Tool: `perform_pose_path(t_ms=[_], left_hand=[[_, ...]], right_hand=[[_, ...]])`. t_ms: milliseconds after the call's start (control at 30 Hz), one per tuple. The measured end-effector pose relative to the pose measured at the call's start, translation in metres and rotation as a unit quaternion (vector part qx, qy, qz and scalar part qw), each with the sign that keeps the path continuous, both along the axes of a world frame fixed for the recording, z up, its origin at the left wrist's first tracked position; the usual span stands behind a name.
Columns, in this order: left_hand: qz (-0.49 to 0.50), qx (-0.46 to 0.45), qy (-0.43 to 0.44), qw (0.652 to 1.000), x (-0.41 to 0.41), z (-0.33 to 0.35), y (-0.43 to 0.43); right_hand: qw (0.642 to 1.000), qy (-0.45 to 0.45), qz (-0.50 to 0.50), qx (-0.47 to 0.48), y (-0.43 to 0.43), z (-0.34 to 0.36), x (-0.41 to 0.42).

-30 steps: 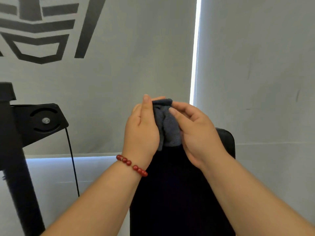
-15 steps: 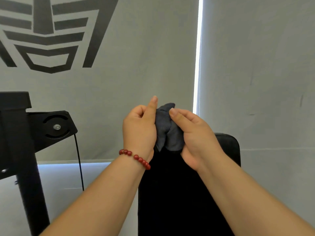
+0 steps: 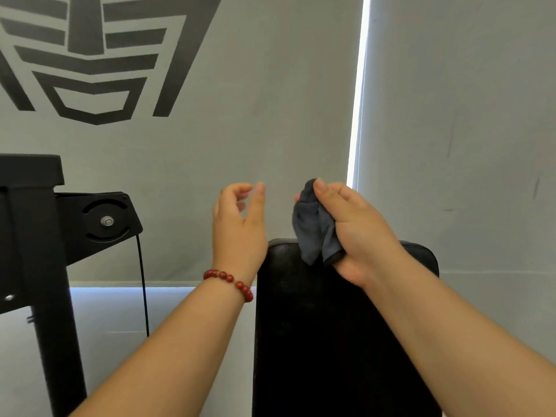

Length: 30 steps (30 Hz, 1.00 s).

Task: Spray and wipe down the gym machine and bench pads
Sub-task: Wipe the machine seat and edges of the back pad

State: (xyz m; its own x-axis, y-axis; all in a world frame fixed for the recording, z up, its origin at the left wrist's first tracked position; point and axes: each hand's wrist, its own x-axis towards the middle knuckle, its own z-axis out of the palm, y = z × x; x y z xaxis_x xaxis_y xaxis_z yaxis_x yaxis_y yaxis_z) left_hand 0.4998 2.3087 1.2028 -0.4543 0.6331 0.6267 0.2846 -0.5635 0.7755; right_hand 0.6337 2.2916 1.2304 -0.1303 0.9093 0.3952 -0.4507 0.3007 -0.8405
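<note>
A black padded bench back [image 3: 325,326] stands upright in front of me, its top edge at mid-height. My right hand [image 3: 358,233] grips a bunched dark grey cloth [image 3: 314,233] just above the pad's top edge, thumb pressed on the cloth's upper end. My left hand [image 3: 237,230], with a red bead bracelet at the wrist, hovers to the left of the cloth with fingers loosely curled and holds nothing. No spray bottle is in view.
A black machine frame post [image 3: 45,281] with a pulley bracket [image 3: 105,221] and a thin black cable [image 3: 143,284] stands at the left. Grey roller blinds with a dark logo cover the window behind; a bright gap runs between them.
Both hands were bunching the cloth together. My left hand has let go and moved left, and the cloth stays in my right hand, which shifted slightly right.
</note>
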Motion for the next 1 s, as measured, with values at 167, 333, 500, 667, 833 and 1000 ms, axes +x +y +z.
perform_pose_path(t_ms=[167,333,500,667,833,1000], left_hand=[[-0.141,-0.167,-0.017,0.976,0.003,-0.024,0.012],[-0.094,-0.171,0.044,0.980,0.003,-0.030,0.013],[-0.065,-0.127,0.043,0.989,0.003,-0.038,0.019],[-0.033,-0.111,0.037,0.993,0.003,-0.041,0.024],[-0.047,-0.089,0.025,0.995,0.003,-0.043,0.027],[-0.051,-0.088,0.015,0.995,0.004,-0.042,0.023]], right_hand=[[0.902,-0.341,-0.195,0.177,0.016,0.021,0.013],[0.759,-0.599,-0.107,0.231,0.034,0.023,0.018],[0.787,-0.591,-0.018,0.178,0.042,0.032,0.031],[0.804,-0.561,-0.005,0.197,0.058,0.025,0.011],[0.779,-0.593,-0.015,0.202,0.058,0.032,0.025],[0.803,-0.572,-0.007,0.167,0.058,0.033,0.016]])
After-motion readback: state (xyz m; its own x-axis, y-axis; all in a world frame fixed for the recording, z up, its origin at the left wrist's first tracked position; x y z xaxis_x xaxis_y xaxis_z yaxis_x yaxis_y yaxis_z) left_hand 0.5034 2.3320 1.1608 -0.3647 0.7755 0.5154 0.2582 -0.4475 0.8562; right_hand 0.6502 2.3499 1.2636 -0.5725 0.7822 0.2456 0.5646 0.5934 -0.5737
